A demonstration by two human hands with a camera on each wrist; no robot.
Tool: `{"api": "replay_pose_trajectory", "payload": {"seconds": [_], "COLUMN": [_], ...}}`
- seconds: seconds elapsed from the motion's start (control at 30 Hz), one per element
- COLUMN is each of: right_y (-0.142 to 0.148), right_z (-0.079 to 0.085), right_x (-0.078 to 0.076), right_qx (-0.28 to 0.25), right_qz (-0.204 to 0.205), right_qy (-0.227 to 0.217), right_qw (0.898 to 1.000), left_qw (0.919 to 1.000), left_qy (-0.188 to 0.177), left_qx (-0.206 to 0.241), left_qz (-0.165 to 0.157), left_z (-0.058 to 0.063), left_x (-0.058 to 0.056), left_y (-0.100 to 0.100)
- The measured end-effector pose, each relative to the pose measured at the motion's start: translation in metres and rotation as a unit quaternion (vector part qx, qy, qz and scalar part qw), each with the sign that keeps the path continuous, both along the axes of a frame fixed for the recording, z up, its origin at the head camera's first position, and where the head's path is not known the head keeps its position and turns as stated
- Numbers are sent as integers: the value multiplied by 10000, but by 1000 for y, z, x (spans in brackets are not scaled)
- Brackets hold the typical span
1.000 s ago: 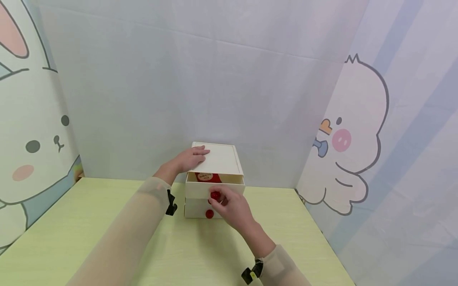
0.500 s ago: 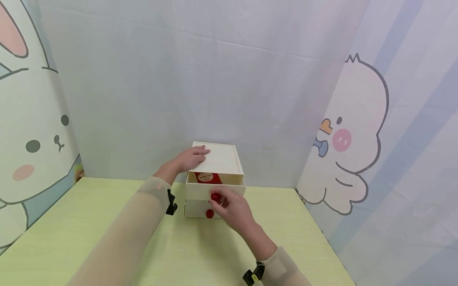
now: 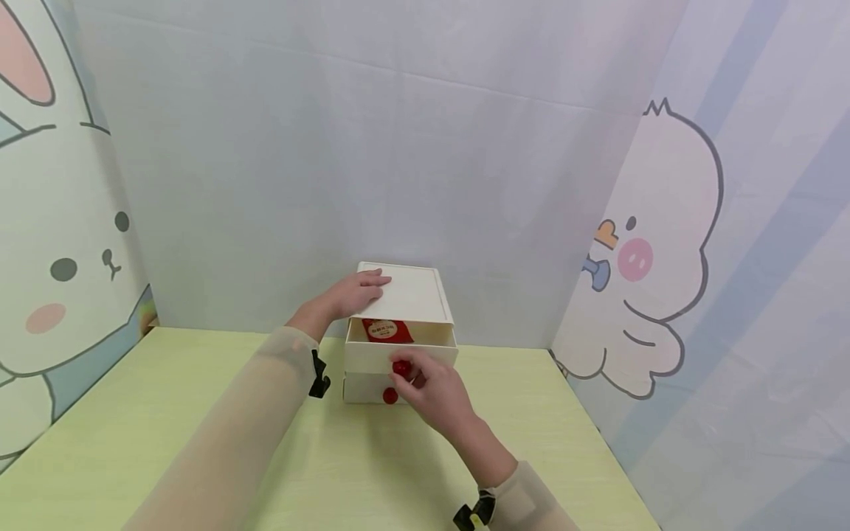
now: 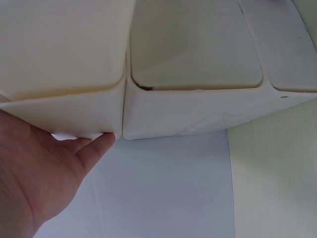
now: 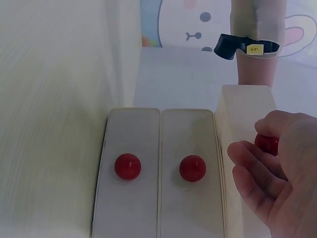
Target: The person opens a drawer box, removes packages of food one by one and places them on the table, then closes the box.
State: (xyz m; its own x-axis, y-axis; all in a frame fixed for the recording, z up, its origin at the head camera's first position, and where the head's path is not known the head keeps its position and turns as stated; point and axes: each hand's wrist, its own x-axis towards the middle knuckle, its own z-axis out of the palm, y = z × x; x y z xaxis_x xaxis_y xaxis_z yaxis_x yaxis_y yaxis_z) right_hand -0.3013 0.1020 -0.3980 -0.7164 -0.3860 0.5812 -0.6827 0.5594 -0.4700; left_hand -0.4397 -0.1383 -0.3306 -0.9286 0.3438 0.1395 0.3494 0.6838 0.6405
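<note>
A small white drawer cabinet stands at the back of the table. My left hand rests on the left part of its top with the fingers extended; in the left wrist view that hand lies along the cabinet's edge. My right hand pinches the red knob of the top drawer, which is partly pulled out. Inside that drawer lies a red packet with a pale printed label, its rear part hidden under the cabinet top. The right wrist view shows the pinched knob between thumb and fingers.
Two lower drawers are closed, each with a round red knob, a middle knob and a bottom knob. The pale yellow-green table spreads around the cabinet. A grey-white curtain hangs close behind it.
The top drawer has slid slightly further out toward me, with my right hand on its knob. More of the red packet shows. My left hand has stayed on the cabinet top.
</note>
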Motion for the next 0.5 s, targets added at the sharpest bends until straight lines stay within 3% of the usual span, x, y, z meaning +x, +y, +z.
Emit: {"api": "replay_pose_trajectory", "payload": {"seconds": [0.5], "right_y": [1], "right_z": [-2], "right_x": [6], "right_qx": [-19], "right_qz": [22], "right_qy": [-35], "right_qw": [10000], "left_qw": [9999], "left_qy": [-65], "left_qx": [137], "left_qz": [30], "left_z": [0], "left_x": [1], "left_y": [1]}}
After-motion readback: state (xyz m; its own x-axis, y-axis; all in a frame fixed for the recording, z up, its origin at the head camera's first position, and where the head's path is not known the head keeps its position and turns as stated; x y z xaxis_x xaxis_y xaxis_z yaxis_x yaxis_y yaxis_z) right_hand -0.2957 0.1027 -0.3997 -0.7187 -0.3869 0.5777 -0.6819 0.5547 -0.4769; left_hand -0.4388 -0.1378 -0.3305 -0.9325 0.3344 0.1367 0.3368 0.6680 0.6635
